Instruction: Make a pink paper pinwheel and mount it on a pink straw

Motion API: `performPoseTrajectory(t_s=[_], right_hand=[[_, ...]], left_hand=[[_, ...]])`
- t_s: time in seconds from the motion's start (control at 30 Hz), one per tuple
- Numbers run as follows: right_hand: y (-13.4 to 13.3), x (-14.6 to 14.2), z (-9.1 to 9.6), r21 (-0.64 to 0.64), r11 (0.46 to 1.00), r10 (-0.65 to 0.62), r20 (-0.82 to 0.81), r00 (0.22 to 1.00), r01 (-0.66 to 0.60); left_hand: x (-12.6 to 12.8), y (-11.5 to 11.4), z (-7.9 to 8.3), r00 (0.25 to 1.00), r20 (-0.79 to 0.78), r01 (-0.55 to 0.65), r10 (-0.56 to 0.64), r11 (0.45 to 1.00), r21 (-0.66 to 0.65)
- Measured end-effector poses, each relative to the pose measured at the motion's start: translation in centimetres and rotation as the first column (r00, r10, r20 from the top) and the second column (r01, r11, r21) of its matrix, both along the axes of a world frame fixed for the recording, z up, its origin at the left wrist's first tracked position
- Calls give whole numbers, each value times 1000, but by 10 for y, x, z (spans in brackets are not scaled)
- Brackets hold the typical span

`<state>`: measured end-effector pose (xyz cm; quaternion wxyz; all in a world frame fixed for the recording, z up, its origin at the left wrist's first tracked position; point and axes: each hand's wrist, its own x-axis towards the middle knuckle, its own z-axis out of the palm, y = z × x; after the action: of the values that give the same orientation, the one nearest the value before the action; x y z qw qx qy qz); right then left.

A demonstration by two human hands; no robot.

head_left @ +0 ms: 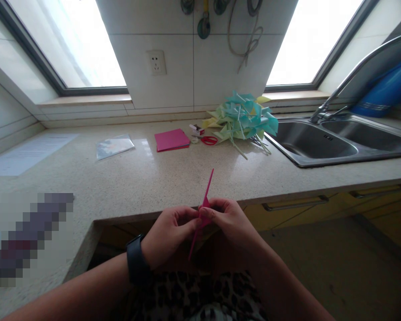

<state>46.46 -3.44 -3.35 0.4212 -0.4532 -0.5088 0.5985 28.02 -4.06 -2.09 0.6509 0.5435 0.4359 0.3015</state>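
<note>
A pink piece of paper [208, 187], seen nearly edge-on, stands tilted between my hands just off the counter's front edge. My left hand [177, 225], with a dark watch on its wrist, pinches it from the left between thumb and fingers. From the right, my right hand [225, 216] grips the same paper, its thumb pressed near the middle. The fingertips of both hands almost meet, and they hide the paper's centre. On the counter beyond lie a stack of pink paper [172, 139] and red-handled scissors [209, 140].
A pile of teal and yellow-green paper pinwheels [245, 116] lies beside the sink [300, 162]. A small box [197, 129] sits near the scissors. Further left are a clear plastic packet [114, 146] and a printed sheet [30, 154]. The counter [127, 187] has a cut-in corner at front left.
</note>
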Motion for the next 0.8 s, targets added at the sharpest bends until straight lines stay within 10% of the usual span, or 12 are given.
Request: performPoseTrajectory(t_s=[0.8], right_hand=[[6,7,2,12,1000,-17,-10,1000,18]], left_hand=[[0,-3,-4,993,119,23,-9,993,-119]])
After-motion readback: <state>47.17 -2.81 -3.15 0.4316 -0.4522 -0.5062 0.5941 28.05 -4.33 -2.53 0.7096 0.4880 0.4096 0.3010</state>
